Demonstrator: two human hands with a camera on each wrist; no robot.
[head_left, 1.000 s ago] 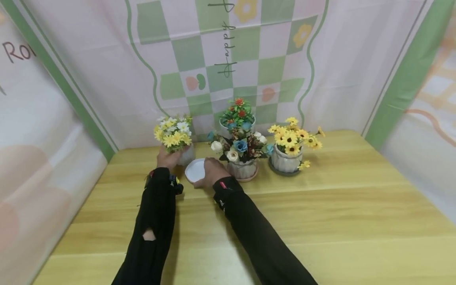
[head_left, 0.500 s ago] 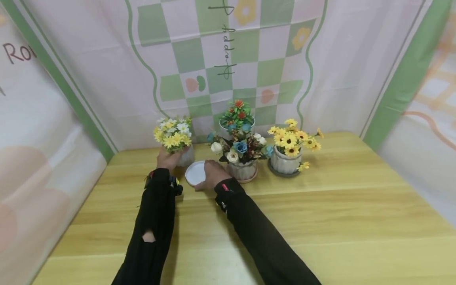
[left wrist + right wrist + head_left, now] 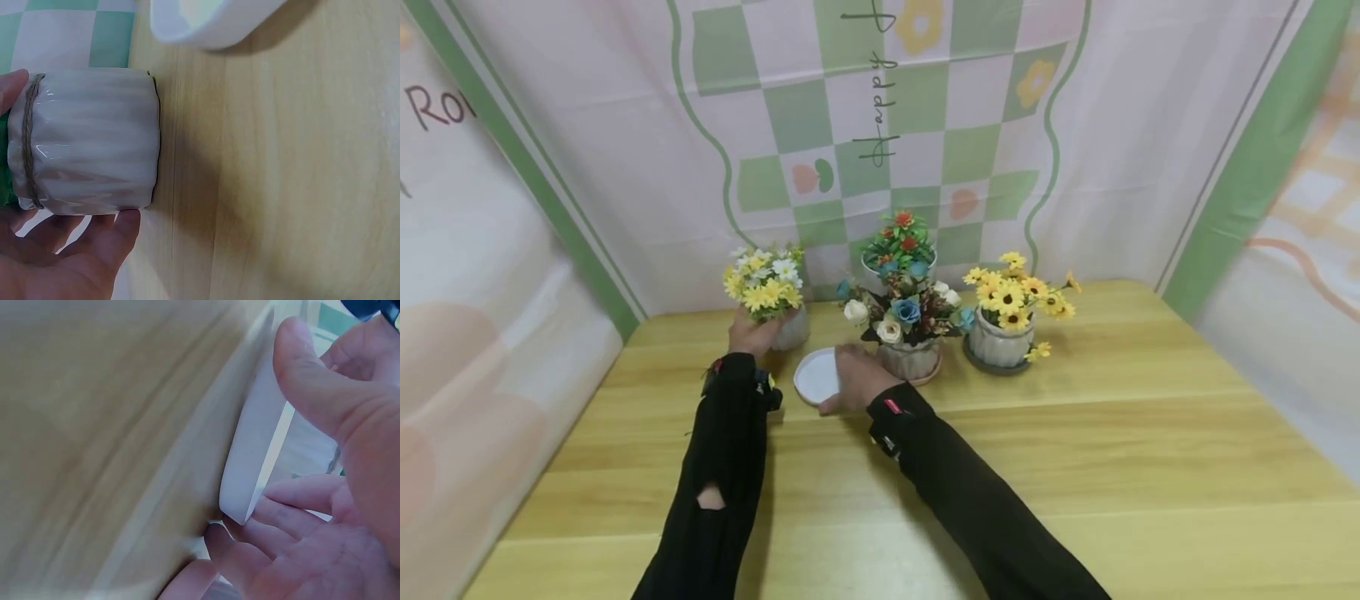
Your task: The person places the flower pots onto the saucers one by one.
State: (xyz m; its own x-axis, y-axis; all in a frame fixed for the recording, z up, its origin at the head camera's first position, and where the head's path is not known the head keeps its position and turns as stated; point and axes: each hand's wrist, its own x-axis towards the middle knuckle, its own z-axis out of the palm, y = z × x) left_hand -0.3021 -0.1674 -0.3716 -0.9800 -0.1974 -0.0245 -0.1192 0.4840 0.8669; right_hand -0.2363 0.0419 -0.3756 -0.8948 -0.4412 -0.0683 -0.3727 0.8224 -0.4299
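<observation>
Hand, left [image 3: 751, 336]: fingers curled round the pot.
Glossy white ribbed pot of yellow and white flowers [image 3: 94, 140]: upright at the back left of the pale wood-grain worktop [image 3: 1075, 475]; twine round its neck.
Shallow white saucer [image 3: 816, 377]: between the two hands, nearer than the pot.
Hand, right [image 3: 861, 379]: fingers and thumb gripping the saucer's right edge.
Pale pot of blue and cream roses [image 3: 906, 321]: on a pink saucer.
Red-flowered green plant [image 3: 900, 240]: behind the roses.
Pale pot of yellow flowers [image 3: 1002, 335]: far right, on a dark grey saucer [image 3: 997, 367].
</observation>
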